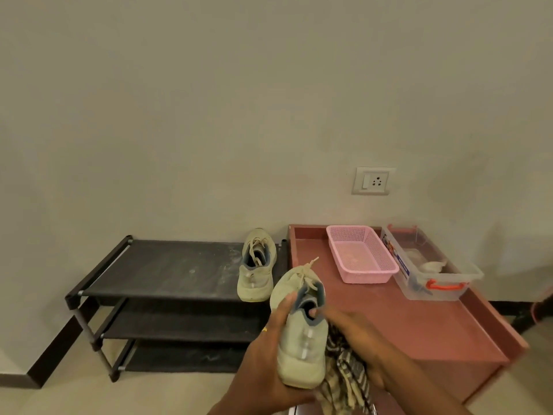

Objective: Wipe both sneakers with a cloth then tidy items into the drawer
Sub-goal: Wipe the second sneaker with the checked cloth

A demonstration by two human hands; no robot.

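At 6 o'clock the left hand (263, 354) clasps the sneaker (302, 333) in its fingers (284, 307); the right hand (362, 345) clenches the cloth (348, 375) against it (folds dangling). A loosened hold could drop the shoe. The second sneaker (257, 265) sits at 11 o'clock.

We hold one pale cream sneaker (302, 333) above the floor, heel toward us, toe tilted up and away, laces loose. Our left grip (263, 354) clasps its side and sole. A striped cloth (347, 369) bunches against its right side under our right grip (359, 333). The second sneaker (257, 265) stands upright at the right end of the black rack (167, 265).
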